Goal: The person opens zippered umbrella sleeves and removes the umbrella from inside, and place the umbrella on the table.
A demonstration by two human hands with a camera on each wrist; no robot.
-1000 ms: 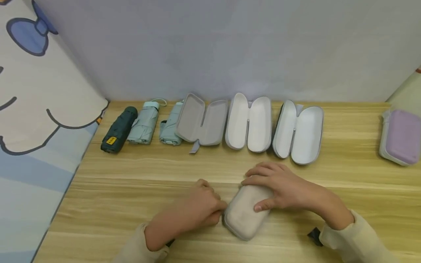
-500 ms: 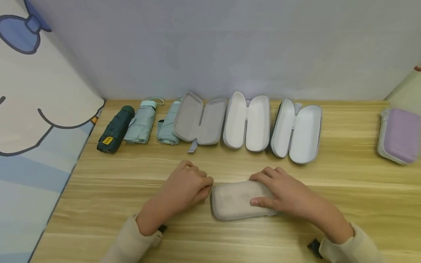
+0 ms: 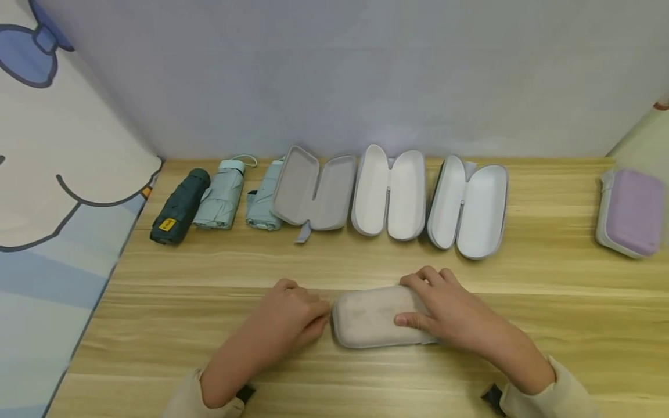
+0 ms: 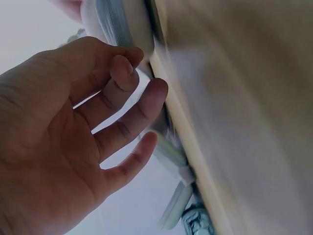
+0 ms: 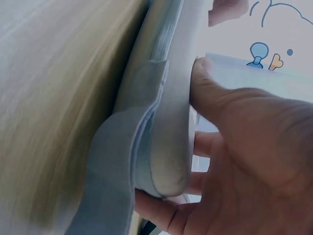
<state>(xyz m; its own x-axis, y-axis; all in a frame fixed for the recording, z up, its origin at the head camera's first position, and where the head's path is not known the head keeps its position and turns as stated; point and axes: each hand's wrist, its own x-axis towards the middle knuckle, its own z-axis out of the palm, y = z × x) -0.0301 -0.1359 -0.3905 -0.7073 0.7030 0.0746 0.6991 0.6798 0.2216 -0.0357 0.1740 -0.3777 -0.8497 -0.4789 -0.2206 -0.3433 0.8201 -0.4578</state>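
A beige zip-up hard case (image 3: pixel 371 319) lies shut and crosswise on the table. My right hand (image 3: pixel 449 307) grips its right end, the thumb on top and the fingers over the far side. In the right wrist view a grey fabric tab (image 5: pixel 117 142) hangs from the end of the case, near my fingers. My left hand (image 3: pixel 290 316) is at the left end; its thumb and index finger meet in a pinch at the zipper seam (image 4: pixel 115 22). The zipper pull itself is hidden by those fingertips. The other left fingers are loosely spread.
Along the back stand three opened cases: a grey one (image 3: pixel 313 191), a white-lined one (image 3: pixel 389 194) and another white-lined one (image 3: pixel 467 209). Left of them lie a dark green folded umbrella (image 3: pixel 180 206) and two light green umbrellas (image 3: pixel 220 197) (image 3: pixel 263 200). A purple-and-white case (image 3: pixel 632 212) stands far right.
The beige case has turned from slanting to lying crosswise, and its left end has shifted left. My left hand has moved left with that end; my right hand has kept its grip.
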